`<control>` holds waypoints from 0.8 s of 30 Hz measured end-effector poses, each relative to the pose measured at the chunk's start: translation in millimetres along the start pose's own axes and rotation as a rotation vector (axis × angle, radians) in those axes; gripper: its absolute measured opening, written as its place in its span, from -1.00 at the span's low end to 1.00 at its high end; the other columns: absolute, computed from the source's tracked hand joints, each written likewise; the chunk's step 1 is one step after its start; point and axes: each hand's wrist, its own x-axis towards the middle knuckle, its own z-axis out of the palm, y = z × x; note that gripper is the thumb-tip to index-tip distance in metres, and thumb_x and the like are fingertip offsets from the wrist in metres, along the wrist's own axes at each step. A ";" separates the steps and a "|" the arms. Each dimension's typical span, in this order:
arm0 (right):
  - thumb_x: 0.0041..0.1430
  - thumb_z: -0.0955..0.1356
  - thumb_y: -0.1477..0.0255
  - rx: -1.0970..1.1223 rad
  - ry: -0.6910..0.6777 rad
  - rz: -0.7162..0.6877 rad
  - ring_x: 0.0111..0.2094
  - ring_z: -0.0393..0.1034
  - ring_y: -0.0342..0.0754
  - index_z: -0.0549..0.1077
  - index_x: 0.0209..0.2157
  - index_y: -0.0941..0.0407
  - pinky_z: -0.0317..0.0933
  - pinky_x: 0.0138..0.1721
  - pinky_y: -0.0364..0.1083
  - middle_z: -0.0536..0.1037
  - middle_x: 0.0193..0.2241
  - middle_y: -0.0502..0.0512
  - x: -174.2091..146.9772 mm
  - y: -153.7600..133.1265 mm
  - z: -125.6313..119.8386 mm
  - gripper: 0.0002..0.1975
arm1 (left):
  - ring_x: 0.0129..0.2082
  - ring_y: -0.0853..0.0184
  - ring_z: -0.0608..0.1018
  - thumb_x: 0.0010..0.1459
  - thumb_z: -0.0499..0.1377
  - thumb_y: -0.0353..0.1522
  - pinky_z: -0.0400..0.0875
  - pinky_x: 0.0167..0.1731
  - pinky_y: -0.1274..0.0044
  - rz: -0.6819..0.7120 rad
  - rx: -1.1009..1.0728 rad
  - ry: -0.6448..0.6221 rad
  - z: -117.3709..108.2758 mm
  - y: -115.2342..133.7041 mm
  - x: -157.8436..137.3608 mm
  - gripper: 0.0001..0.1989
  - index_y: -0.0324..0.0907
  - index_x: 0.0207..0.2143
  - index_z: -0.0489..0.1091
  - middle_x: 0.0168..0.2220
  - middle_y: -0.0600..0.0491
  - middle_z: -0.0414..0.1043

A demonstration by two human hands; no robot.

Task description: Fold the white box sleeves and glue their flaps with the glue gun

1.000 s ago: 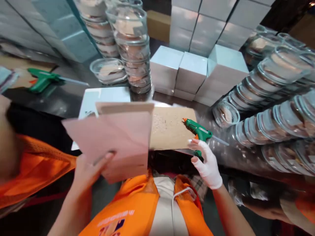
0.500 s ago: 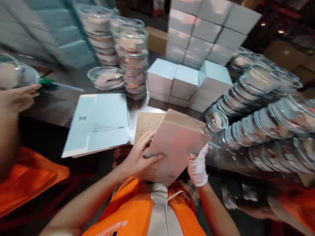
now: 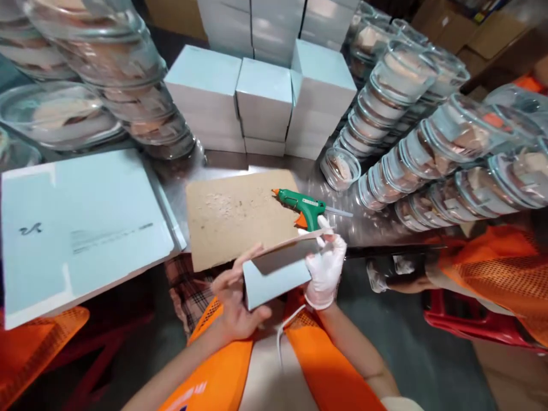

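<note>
Both hands hold a partly folded light-blue carton blank (image 3: 276,273) just nearer the body than the brown cardboard sheet (image 3: 240,216); its long axis runs left-low to right-high, its open fold facing up toward that sheet. Left hand (image 3: 235,299), bare, grip pinching the blank's left end; right hand (image 3: 326,268), white-gloved, grip pinching its upper right edge. Green glue gun (image 3: 303,205) lies on the sheet's right edge, orange nozzle pointing left; flat blue blanks (image 3: 81,228) left of the sheet carry print too blurred to read.

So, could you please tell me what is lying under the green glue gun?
The glue gun lies partly on a brown cardboard sheet, its rear over the steel table. The surface directly beneath it is hidden.
</note>
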 end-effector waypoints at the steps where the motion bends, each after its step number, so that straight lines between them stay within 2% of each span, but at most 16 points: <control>1: 0.29 0.37 0.01 0.018 0.073 -0.035 0.29 0.38 0.19 0.14 0.30 -0.01 0.33 0.24 0.17 0.23 0.43 0.36 0.7 -1.8 1.1 -0.32 | 0.05 -0.02 0.62 0.21 0.24 0.17 0.55 -0.02 0.11 0.027 -0.014 0.006 -5.0 1.7 2.8 -0.37 0.04 0.14 0.24 0.08 -0.21 0.47; 3: 0.26 0.40 0.08 0.035 0.090 -0.042 0.21 0.45 0.12 0.09 0.31 -0.04 0.36 0.18 0.12 0.24 0.42 0.36 6.0 -2.6 -3.2 -0.29 | -0.05 0.05 0.65 0.17 0.34 0.07 0.58 -0.06 0.22 0.074 0.014 0.011 -19.9 0.7 8.7 -0.50 -0.01 0.00 0.40 -0.07 -0.12 0.53; 5: 0.31 0.34 0.06 -0.015 0.012 0.024 0.06 0.53 0.06 0.18 0.25 0.00 0.42 0.07 0.06 0.38 0.32 0.36 18.8 -0.1 -16.7 -0.41 | -0.12 0.11 0.65 0.18 0.39 -0.06 0.58 -0.08 0.30 0.077 0.092 0.099 -37.2 -5.2 11.8 -0.67 -0.04 -0.14 0.49 -0.19 -0.02 0.54; 8: 0.33 0.27 -0.02 -0.409 -0.020 0.140 -0.07 0.56 0.08 0.41 0.01 0.09 0.41 0.03 0.07 0.56 0.07 0.33 51.7 5.2 -42.0 -0.51 | -0.13 0.17 0.64 0.25 0.35 -0.16 0.58 -0.05 0.32 0.022 0.139 0.285 -53.2 -16.7 8.4 -0.78 -0.05 -0.15 0.51 -0.20 0.03 0.56; 10: 0.22 0.38 -0.03 -0.732 -0.093 0.245 -0.04 0.55 0.16 0.48 -0.12 0.09 0.37 0.07 0.09 0.61 -0.05 0.29 77.3 7.9 -50.9 -0.53 | -0.15 0.19 0.64 0.26 0.33 -0.13 0.58 -0.06 0.33 -0.013 0.128 0.282 -52.9 -22.1 4.1 -0.76 -0.07 -0.15 0.51 -0.20 0.03 0.56; 12: 0.06 0.50 0.09 -0.847 -0.232 0.388 -0.04 0.56 0.19 0.50 -0.23 0.09 0.37 0.04 0.06 0.64 -0.14 0.26 100.9 10.1 -50.9 -0.60 | -0.12 0.17 0.63 0.26 0.32 -0.08 0.57 -0.03 0.30 -0.029 0.112 0.237 -47.1 -24.6 1.9 -0.72 -0.08 -0.17 0.53 -0.19 0.02 0.56; 15: -0.05 0.53 0.30 -0.715 -0.355 0.531 -0.23 0.57 0.08 0.47 -0.42 0.11 0.38 -0.15 -0.06 0.62 -0.39 0.14 128.1 12.4 -44.8 -0.75 | -0.05 0.14 0.61 0.27 0.31 -0.08 0.53 0.06 0.26 -0.036 0.071 0.195 -39.2 -24.8 5.1 -0.73 -0.05 -0.15 0.54 -0.16 0.02 0.56; 18: 0.02 0.45 0.32 -0.519 -0.360 0.593 -0.47 0.47 -0.05 0.41 -0.50 0.13 0.38 -0.36 -0.10 0.53 -0.56 0.07 140.4 11.2 -44.0 -0.79 | -0.11 0.17 0.60 0.28 0.31 -0.12 0.54 -0.02 0.32 -0.029 0.021 0.180 -36.7 -23.4 12.5 -0.76 -0.04 -0.12 0.54 -0.19 0.04 0.56; 21: 0.01 0.44 0.26 -0.359 -0.284 0.575 -0.49 0.46 -0.08 0.39 -0.39 0.13 0.41 -0.41 -0.10 0.56 -0.50 0.09 131.3 6.7 -45.3 -0.75 | -0.11 0.17 0.61 0.27 0.30 -0.09 0.55 -0.05 0.32 -0.075 0.021 0.221 -34.7 -21.3 19.8 -0.72 -0.08 -0.14 0.54 -0.21 0.02 0.57; 24: -0.07 0.52 0.19 -0.239 -0.079 0.386 -0.40 0.49 -0.07 0.39 -0.15 0.10 0.49 -0.31 -0.06 0.61 -0.36 0.05 103.6 3.3 -42.9 -0.51 | -0.09 0.16 0.62 0.26 0.30 -0.05 0.55 -0.03 0.32 -0.151 0.058 0.259 -30.1 -17.5 29.1 -0.67 -0.11 -0.17 0.56 -0.21 0.00 0.60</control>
